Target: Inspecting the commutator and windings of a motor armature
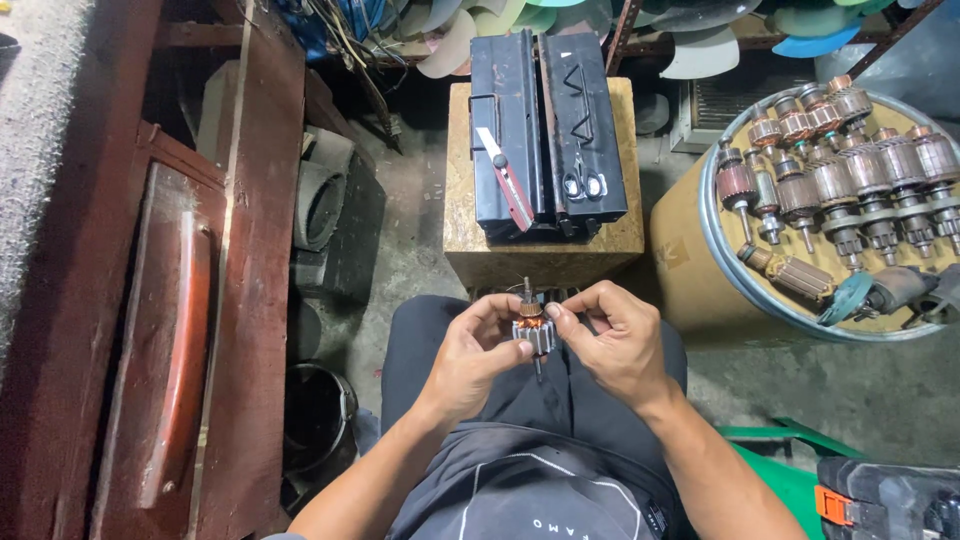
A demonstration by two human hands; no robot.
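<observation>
head view: both hands (545, 345) pinch a motor armature (533, 328), shaft upright, pointing away.

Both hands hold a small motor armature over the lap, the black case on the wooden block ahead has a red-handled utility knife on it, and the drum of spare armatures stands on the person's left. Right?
One thing is off. In the head view the drum with the spare armatures stands on the person's right, not left. The rest holds: left hand and right hand hold the armature, and the utility knife lies on the black case.
</observation>
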